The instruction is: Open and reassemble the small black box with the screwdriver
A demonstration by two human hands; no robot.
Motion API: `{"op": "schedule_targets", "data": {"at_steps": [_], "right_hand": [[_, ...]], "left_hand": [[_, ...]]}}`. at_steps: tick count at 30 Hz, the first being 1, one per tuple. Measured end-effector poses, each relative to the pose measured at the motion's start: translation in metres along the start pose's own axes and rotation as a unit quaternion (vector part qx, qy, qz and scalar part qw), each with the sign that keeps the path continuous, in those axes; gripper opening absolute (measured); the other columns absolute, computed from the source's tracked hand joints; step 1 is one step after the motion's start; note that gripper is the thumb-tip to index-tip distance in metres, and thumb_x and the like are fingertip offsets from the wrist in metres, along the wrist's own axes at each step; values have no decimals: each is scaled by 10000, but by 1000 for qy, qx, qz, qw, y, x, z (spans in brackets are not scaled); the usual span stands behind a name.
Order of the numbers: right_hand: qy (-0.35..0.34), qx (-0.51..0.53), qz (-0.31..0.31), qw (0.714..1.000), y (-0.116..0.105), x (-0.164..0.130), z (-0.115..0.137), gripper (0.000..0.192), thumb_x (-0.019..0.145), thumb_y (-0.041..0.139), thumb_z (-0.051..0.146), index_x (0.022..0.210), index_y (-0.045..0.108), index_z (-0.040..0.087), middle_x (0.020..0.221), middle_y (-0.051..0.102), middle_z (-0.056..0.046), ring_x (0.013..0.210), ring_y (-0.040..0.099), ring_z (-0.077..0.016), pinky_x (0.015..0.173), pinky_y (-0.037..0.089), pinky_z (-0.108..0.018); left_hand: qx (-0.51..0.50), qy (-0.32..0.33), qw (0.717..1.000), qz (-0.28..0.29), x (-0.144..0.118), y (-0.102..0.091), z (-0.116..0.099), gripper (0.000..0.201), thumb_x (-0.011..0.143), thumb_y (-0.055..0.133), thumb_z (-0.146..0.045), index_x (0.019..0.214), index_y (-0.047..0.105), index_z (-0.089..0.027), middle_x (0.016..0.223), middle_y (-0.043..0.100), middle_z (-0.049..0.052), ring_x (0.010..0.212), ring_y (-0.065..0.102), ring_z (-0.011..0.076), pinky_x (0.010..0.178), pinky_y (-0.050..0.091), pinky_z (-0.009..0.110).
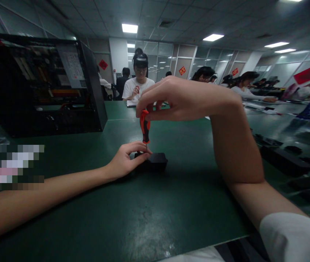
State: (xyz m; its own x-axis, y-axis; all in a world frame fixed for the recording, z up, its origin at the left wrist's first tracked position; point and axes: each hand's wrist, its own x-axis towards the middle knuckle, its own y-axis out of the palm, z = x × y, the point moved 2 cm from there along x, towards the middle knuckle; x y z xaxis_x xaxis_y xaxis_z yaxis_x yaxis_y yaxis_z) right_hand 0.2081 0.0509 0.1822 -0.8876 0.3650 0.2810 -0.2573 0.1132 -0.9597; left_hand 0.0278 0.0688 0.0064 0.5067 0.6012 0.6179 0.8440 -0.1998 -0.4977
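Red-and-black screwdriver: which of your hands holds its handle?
The right hand, raised, holds the screwdriver from above; the left hand sits lower, at the black box.

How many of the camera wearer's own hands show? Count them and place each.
2: the left hand touching the black block, and the right hand above, gripping the orange-black screwdriver. Some fingers are hidden.

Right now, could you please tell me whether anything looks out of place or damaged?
Nothing looks amiss with the screwdriver or black box. Only the PC case at left stands out: its open side bares its insides.
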Motion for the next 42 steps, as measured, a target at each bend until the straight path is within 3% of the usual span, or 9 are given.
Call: {"op": "schedule_targets", "data": {"at_steps": [3,13,19,25,31,38,42], "right_hand": [[-4,13,1,1000,-2,-1,1,259,933,537,342,1020,755,236,1027,753,8,869,629,-104,783,516,-192],[13,-28,-18,999,2,-1,-5,258,945,568,404,924,748,221,849,728,20,768,617,-80,722,500,-174],[-24,-33,10,999,-2,-3,1,343,936,483,421,997,755,220,967,743,28,826,612,-81,773,493,-183],[-50,-25,16,998,-2,-4,3,190,940,561,326,1015,714,241,1015,731,2,843,627,-121,775,518,-246],[-39,-41,6,998,-2,-2,0,194,968,555,337,966,716,229,890,716,-3,780,625,-128,722,500,-250],[-50,2,14,999,-3,-3,2,211,950,555,265,1076,722,239,1047,732,0,861,633,-124,781,502,-235],[-28,-1,17,999,-2,-2,-2,225,949,586,346,1069,729,220,987,734,-8,821,628,-127,753,500,-244]], "left_hand": [[5,11,1000,2,0,0,-1,169,954,610,-216,964,772,-172,996,770,84,958,702,223,924,532,345],[10,23,1000,0,1,-1,-4,145,940,650,-177,893,786,-158,945,739,72,911,695,198,881,526,299],[8,33,999,0,0,0,-4,125,931,664,-182,886,778,-158,912,741,72,864,695,199,849,537,315],[9,43,999,-5,1,0,-2,107,925,675,-178,872,765,-155,894,735,70,850,691,197,836,538,320],[9,44,999,-5,1,0,-2,113,929,663,-177,871,759,-161,894,739,71,849,693,201,831,540,327],[1,37,999,-17,-1,0,-2,117,939,629,-172,912,742,-153,947,746,87,883,698,207,843,542,334],[1,34,999,-13,0,-1,-3,118,938,628,-174,899,739,-157,947,749,86,888,700,211,849,543,339]]}}
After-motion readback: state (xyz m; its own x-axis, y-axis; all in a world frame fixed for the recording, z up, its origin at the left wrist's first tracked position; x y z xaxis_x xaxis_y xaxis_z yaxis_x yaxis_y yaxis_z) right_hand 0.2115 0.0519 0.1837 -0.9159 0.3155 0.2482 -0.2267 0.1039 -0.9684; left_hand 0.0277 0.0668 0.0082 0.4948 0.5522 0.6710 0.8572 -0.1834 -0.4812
